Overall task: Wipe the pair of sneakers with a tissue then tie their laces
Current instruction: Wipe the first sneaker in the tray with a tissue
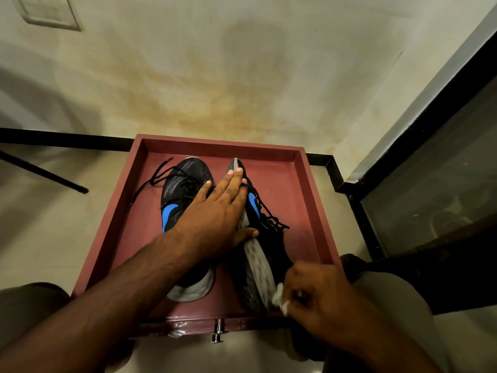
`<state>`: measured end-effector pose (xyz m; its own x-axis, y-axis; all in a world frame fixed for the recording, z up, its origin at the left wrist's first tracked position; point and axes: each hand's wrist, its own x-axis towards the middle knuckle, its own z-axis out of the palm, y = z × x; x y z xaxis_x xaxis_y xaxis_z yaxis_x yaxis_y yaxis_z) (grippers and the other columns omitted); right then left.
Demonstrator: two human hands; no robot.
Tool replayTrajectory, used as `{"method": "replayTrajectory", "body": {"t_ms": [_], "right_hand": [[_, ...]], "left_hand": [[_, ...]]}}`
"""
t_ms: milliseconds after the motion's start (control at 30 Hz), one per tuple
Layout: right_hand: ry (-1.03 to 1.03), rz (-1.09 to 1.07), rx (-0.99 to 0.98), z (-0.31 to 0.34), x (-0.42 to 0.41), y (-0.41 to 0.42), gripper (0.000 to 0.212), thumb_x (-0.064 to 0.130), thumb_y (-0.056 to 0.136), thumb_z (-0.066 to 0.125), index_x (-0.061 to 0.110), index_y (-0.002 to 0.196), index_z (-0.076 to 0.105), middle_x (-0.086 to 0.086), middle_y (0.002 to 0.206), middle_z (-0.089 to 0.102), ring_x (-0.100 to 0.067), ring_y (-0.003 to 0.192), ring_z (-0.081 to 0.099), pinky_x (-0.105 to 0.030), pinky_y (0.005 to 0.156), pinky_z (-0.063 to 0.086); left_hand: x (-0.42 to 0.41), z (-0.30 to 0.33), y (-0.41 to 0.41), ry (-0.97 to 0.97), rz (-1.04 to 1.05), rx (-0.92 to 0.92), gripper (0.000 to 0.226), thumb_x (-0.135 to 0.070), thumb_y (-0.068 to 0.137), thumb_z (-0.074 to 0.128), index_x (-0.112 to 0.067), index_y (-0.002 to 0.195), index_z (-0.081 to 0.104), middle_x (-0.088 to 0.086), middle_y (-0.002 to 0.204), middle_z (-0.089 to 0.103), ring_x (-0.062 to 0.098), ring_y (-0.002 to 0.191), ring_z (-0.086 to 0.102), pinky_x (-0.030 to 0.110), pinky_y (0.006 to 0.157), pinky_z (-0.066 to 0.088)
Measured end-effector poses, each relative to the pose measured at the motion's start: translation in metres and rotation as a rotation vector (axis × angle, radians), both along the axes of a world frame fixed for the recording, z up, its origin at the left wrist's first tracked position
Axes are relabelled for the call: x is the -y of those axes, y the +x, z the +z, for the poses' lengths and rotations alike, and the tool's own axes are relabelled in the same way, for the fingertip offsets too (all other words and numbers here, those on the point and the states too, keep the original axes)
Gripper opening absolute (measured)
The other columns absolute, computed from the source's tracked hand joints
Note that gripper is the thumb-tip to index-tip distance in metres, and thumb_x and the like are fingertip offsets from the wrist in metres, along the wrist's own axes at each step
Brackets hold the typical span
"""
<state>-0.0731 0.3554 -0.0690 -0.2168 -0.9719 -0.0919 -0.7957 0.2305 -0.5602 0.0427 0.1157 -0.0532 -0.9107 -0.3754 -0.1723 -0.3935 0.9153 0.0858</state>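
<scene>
Toward the red wooden tray's [317,200] near-right corner: right hand [320,300] pinches white tissue [279,298] against tipped black-and-blue sneaker's [255,254] grey sole | left hand [217,211], fingers flat, steadies it | other sneaker [177,192] upright at left | step: wiping | next: second shoe, then laces.

Person, head-camera view. Left hand [215,211]: bare, no ring or watch visible; forearm bare, no sleeve in view. Right hand [317,300]: bare, blurred; wrist and forearm bare, no sleeve in view. Legs: light grey-beige trousers [390,297] over both knees, plain fabric, no markings discernible.
</scene>
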Motion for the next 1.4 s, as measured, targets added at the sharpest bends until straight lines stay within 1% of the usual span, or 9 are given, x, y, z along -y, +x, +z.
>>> {"method": "replayTrajectory", "body": {"t_ms": [67, 200, 333, 400, 500, 867, 1033, 1233, 1400], "right_hand": [[0.007, -0.001, -0.008, 0.004, -0.001, 0.003, 0.006, 0.032, 0.09, 0.072, 0.027, 0.087, 0.072, 0.02, 0.09, 0.06, 0.001, 0.083, 0.062, -0.019, 0.073, 0.056], [-0.403, -0.187, -0.087, 0.02, 0.034, -0.008, 0.009, 0.013, 0.087, 0.075, 0.015, 0.096, 0.073, 0.006, 0.095, 0.066, -0.005, 0.086, 0.064, -0.014, 0.073, 0.055], [-0.288, -0.131, -0.045, 0.008, 0.04, -0.002, 0.013, 0.013, 0.092, 0.07, 0.019, 0.103, 0.071, 0.009, 0.1, 0.062, -0.007, 0.093, 0.063, -0.026, 0.078, 0.056], [-0.235, -0.079, -0.001, 0.002, 0.021, 0.005, 0.005, 0.022, 0.092, 0.069, 0.02, 0.096, 0.07, 0.013, 0.098, 0.059, -0.004, 0.091, 0.062, -0.022, 0.076, 0.056], [-0.203, -0.078, 0.024, 0.002, 0.005, 0.008, 0.015, 0.035, 0.093, 0.064, 0.022, 0.096, 0.071, 0.019, 0.099, 0.058, -0.001, 0.092, 0.062, -0.013, 0.075, 0.054], [-0.402, -0.153, -0.15, -0.003, 0.103, -0.017, 0.029, 0.004, 0.093, 0.069, 0.016, 0.118, 0.078, -0.001, 0.098, 0.072, -0.015, 0.089, 0.067, -0.026, 0.082, 0.055], [-0.29, -0.043, -0.138, 0.007, 0.06, -0.01, 0.018, 0.02, 0.092, 0.069, 0.019, 0.106, 0.08, 0.006, 0.094, 0.066, -0.008, 0.087, 0.062, -0.034, 0.076, 0.056], [-0.405, -0.028, -0.074, 0.002, 0.07, -0.006, 0.023, 0.012, 0.094, 0.072, 0.017, 0.115, 0.079, 0.006, 0.103, 0.069, -0.009, 0.097, 0.066, -0.033, 0.081, 0.057], [-0.511, -0.161, -0.003, -0.006, 0.126, -0.024, 0.021, 0.004, 0.092, 0.073, 0.014, 0.11, 0.08, 0.002, 0.1, 0.071, -0.003, 0.093, 0.065, -0.017, 0.08, 0.054]], "left_hand": [[0.001, 0.0, 0.0, 0.02, -0.002, -0.005, 0.101, -0.073, 0.097, 0.034, -0.012, 0.164, -0.009, 0.005, 0.168, -0.03, 0.019, 0.157, -0.024, 0.051, 0.13, 0.002], [0.001, 0.001, 0.002, 0.028, 0.008, -0.005, 0.101, -0.072, 0.097, 0.036, -0.012, 0.164, -0.009, 0.006, 0.169, -0.029, 0.02, 0.157, -0.024, 0.05, 0.13, 0.002], [0.0, 0.002, 0.002, 0.028, 0.003, 0.007, 0.101, -0.073, 0.097, 0.034, -0.012, 0.164, -0.011, 0.006, 0.168, -0.03, 0.02, 0.156, -0.024, 0.05, 0.13, 0.002], [0.001, 0.001, 0.001, 0.033, 0.002, 0.011, 0.101, -0.073, 0.097, 0.033, -0.012, 0.163, -0.012, 0.006, 0.168, -0.031, 0.02, 0.156, -0.025, 0.05, 0.13, 0.002], [0.001, 0.0, 0.001, 0.037, 0.001, 0.005, 0.101, -0.073, 0.097, 0.033, -0.012, 0.163, -0.013, 0.006, 0.168, -0.031, 0.019, 0.156, -0.025, 0.05, 0.13, 0.002], [0.006, -0.003, 0.005, 0.049, -0.035, -0.03, 0.104, -0.073, 0.095, 0.037, -0.012, 0.164, -0.01, 0.008, 0.167, -0.033, 0.021, 0.157, -0.023, 0.052, 0.129, 0.003], [0.006, -0.004, 0.005, 0.115, 0.07, -0.026, 0.114, -0.082, 0.085, 0.041, -0.022, 0.162, -0.018, 0.017, 0.161, -0.041, 0.032, 0.156, -0.023, 0.06, 0.127, -0.001], [0.008, -0.003, 0.003, 0.131, 0.14, -0.045, 0.12, -0.081, 0.083, 0.052, -0.021, 0.162, -0.016, 0.018, 0.162, -0.04, 0.036, 0.158, -0.017, 0.063, 0.126, -0.001], [0.007, -0.004, 0.005, 0.15, 0.157, -0.072, 0.124, -0.083, 0.08, 0.054, -0.025, 0.162, -0.018, 0.015, 0.164, -0.038, 0.034, 0.158, -0.018, 0.061, 0.126, -0.002]]}}
